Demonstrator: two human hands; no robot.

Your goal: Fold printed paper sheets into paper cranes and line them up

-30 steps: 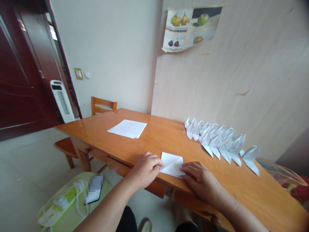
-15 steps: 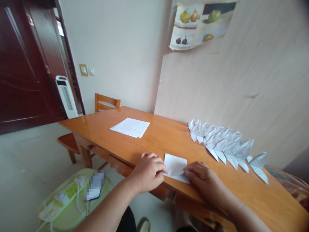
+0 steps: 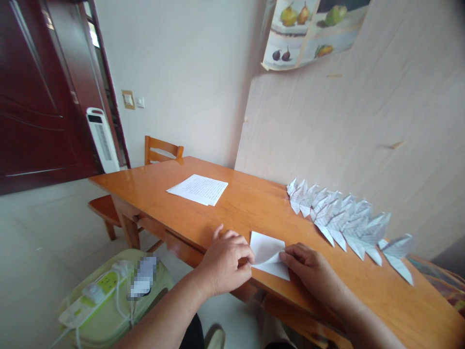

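Observation:
A white sheet of paper lies near the table's front edge, its near flap lifted a little and curved. My right hand pinches the flap's right side between thumb and fingers. At the paper's left edge is my left hand, thumb and index finger closed on it, with one finger raised away. Folded paper pieces stand in rows on the table to the right, printed or written on. A stack of written sheets lies further back on the left.
The wooden table meets a board wall with fruit pictures. A chair stands behind its far left end. At lower left, a green stool holds a power strip, cables and a blurred-out item.
The flap stands higher and shows more of a curve. One finger of my left hand has lifted. The whole view has shifted slightly.

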